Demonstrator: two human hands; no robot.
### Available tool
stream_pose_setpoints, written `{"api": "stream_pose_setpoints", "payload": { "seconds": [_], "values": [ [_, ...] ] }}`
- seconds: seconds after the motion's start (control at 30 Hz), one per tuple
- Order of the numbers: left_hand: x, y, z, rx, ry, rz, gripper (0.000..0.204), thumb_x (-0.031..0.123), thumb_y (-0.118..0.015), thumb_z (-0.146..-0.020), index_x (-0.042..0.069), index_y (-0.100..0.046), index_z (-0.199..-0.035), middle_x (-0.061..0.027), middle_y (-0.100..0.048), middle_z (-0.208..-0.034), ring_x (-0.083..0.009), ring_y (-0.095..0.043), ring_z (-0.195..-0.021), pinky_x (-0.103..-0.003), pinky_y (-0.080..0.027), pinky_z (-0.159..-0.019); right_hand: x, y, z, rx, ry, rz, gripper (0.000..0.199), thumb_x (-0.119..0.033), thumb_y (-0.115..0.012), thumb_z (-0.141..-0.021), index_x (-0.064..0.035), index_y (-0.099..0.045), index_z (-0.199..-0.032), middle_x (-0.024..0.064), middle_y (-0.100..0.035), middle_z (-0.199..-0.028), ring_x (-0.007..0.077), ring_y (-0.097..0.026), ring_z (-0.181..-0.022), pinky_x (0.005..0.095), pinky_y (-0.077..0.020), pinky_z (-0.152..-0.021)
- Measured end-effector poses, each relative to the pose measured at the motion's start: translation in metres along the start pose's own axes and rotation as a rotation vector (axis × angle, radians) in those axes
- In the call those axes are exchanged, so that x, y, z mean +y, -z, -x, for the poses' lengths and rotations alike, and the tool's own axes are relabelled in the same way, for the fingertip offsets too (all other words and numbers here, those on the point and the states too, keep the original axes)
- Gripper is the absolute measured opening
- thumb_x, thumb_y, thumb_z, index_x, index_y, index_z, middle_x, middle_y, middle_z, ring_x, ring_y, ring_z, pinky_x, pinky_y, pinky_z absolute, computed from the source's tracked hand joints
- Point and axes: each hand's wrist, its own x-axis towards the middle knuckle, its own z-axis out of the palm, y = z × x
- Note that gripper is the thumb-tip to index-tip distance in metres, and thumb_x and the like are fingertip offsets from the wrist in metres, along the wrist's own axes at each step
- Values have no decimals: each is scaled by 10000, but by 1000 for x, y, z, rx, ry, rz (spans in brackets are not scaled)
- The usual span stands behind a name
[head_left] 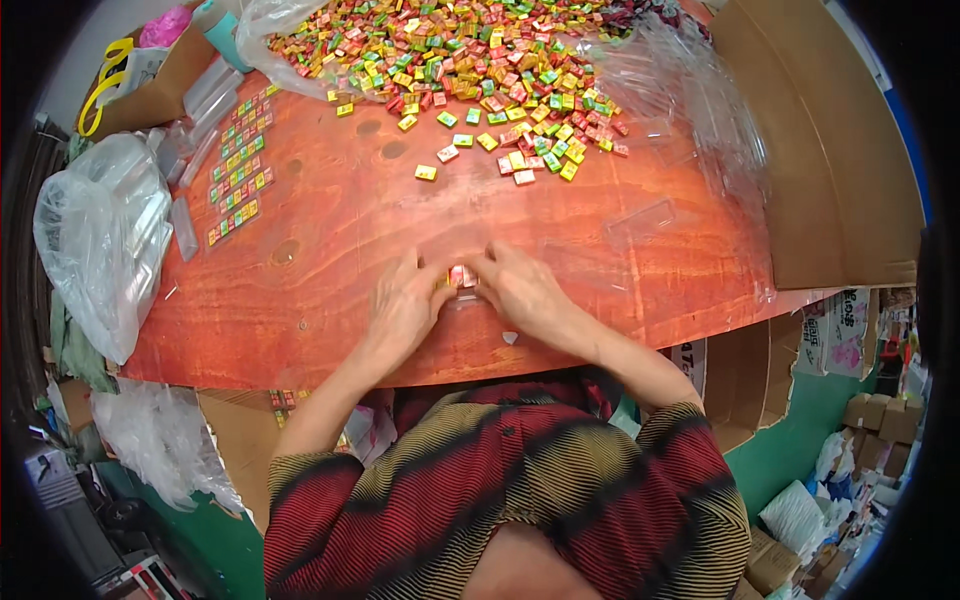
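My left hand (402,302) and my right hand (532,292) meet near the front edge of the red wooden table. Between their fingertips is a short row of small boxes (462,276), red-white with some yellow at the left end. Both hands are closed on this row, one at each end. A clear plastic edge (468,296) shows just below the boxes; its full shape is hidden. Beyond my hands lies a big heap of small coloured boxes (450,60), yellow, red, green and orange. A few loose ones, such as a yellow box (426,173), lie nearer.
Filled rows of boxes (238,170) lie on the left, beside clear plastic trays (185,228) and a plastic bag (105,240). On the right lie an empty clear tray (640,222) and plastic film (715,120). A large cardboard box (830,140) stands at the right edge.
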Motion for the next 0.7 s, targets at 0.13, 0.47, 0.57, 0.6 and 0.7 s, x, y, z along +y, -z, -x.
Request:
{"api": "stream_pose_setpoints", "payload": {
  "seconds": [0.13, 0.47, 0.57, 0.6, 0.7],
  "values": [
    [-4, -7, 22, 109, -39, -83, 387, 150, -667, -695, 67, -550, -1055, -145, -482, -845, -290, -518, -784, -373, -447, -658, -6, 2, 11, 2, 31, -28, 366, -96, -551, -775, -7, -474, -1122, 188, -507, -968, 346, -521, -895, 390, -453, -729],
    [-8, -24, 58, 104, -151, -482, 553, 300, -595, -758, -53, -467, -1163, -214, -441, -1226, -336, -449, -1059, -487, -368, -810, -20, -26, 51, 27, 116, 386, 603, -247, -597, -761, 94, -380, -1209, 244, -371, -1281, 384, -364, -1185, 497, -276, -976],
    [-1, -18, 57, 72, -95, -442, 563, 307, -594, -757, -19, -454, -1193, -209, -395, -1269, -351, -389, -1139, -511, -327, -860, -22, -25, 53, -12, 82, 276, 642, -266, -600, -764, 113, -356, -1223, 271, -334, -1304, 410, -270, -1248, 517, -227, -1006],
    [1, -16, 55, 57, -64, -408, 576, 304, -593, -758, -1, -434, -1220, -206, -361, -1300, -365, -354, -1179, -512, -300, -898, -22, -27, 51, 2, 68, 256, 629, -258, -599, -767, 94, -359, -1230, 259, -347, -1300, 402, -281, -1245, 518, -220, -1008],
    [7, -19, 47, 50, -162, -385, 573, 288, -584, -771, 33, -410, -1254, -208, -318, -1330, -384, -304, -1219, -533, -260, -948, -19, -27, 42, 39, 93, 119, 570, -229, -603, -766, 45, -396, -1221, 227, -386, -1278, 379, -312, -1232, 513, -231, -999]
  ]
}}
